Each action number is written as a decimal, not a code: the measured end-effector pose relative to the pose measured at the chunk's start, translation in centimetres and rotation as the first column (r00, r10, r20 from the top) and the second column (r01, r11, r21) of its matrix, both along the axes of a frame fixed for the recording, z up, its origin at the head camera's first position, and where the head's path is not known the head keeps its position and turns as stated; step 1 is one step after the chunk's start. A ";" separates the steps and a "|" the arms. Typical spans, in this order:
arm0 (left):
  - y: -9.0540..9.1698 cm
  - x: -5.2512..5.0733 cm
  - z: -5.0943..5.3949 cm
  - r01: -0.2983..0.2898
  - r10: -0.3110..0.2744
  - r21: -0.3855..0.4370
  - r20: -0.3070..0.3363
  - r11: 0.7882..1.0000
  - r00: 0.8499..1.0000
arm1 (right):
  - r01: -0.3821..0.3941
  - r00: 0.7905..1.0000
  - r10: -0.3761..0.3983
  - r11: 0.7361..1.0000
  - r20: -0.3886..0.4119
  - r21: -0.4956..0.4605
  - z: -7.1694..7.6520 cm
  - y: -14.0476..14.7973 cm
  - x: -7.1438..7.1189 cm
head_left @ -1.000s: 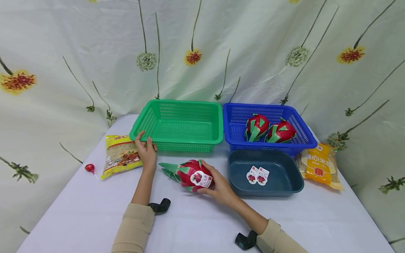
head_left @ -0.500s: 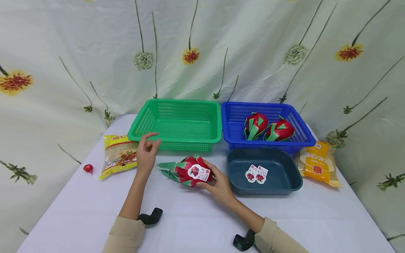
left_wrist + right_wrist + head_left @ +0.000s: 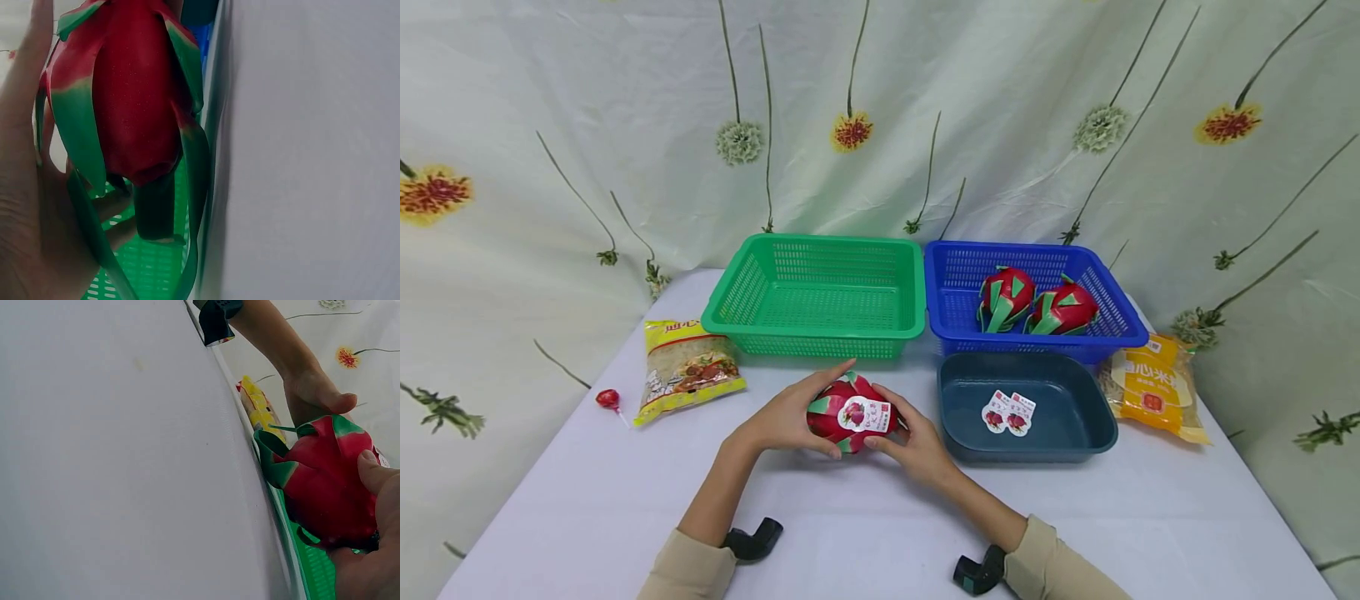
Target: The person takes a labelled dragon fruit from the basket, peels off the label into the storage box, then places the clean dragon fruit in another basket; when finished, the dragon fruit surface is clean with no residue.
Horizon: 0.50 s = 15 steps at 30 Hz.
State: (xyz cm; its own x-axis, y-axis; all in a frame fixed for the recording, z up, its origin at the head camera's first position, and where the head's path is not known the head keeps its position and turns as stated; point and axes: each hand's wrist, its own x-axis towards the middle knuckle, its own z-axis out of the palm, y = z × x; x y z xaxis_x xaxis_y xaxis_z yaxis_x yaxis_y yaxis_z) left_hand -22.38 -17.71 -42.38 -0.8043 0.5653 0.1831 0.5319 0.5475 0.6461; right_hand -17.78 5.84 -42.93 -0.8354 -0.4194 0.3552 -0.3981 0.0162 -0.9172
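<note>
A red dragon fruit (image 3: 838,429) with green leaf tips lies between both hands above the white table. A white label (image 3: 867,414) with a fruit picture sits on its upper side. My left hand (image 3: 786,417) holds the fruit's leafy end, covering most of the long leaves in the head view. From the other side my right hand (image 3: 917,442) grips the rounded end with thumb and fingers. In the left wrist view the long green leaves (image 3: 199,169) hang beside the left palm. The right wrist view shows the right thumb (image 3: 372,472) pressing on the fruit.
Behind stands a green basket (image 3: 827,344); beside it a blue basket (image 3: 955,340) holds two dragon fruits (image 3: 1063,308). In front, a dark tray (image 3: 1030,457) contains two labels (image 3: 1007,412). Bagged food (image 3: 688,367), a lollipop (image 3: 607,399) and a yellow bag (image 3: 1153,387) lie at the sides.
My left hand has left the green basket's front rim and come down to the right onto the dragon fruit's leafy end. The right hand keeps its grip, nearly in place.
</note>
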 end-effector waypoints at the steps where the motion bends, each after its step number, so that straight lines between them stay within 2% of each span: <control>1: 0.0 0.0 -0.1 -0.005 0.005 -0.009 0.008 1.000 1.000 | -0.003 1.000 0.003 1.000 0.007 -0.002 0.0 0.0 0.0; 5: 0.0 0.1 -0.4 -0.010 0.010 -0.021 0.016 1.000 1.000 | -0.009 1.000 0.009 1.000 0.025 -0.009 -0.1 0.0 0.0; 10: -0.1 0.2 -0.7 -0.026 0.027 0.011 -0.040 1.000 0.999 | -0.010 1.000 0.010 1.000 0.014 -0.023 -0.4 0.0 -0.2; 13: -0.2 0.3 -0.9 -0.044 0.047 0.029 -0.104 0.999 0.993 | 0.066 0.994 -0.065 0.998 -0.093 0.011 -0.7 0.0 -0.5; 15: -0.3 0.4 -0.9 -0.061 0.066 0.035 -0.161 0.997 0.985 | 0.156 0.971 -0.149 0.988 -0.188 0.020 -0.6 0.0 -0.6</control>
State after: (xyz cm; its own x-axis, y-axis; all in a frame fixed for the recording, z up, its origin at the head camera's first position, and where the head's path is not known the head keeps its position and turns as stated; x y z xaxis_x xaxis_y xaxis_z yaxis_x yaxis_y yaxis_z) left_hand -21.99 -18.01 -43.28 -0.7969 0.5059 0.3301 0.5954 0.5652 0.5710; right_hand -18.43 5.83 -43.51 -0.8114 -0.3071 0.4972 -0.5514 0.1204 -0.8255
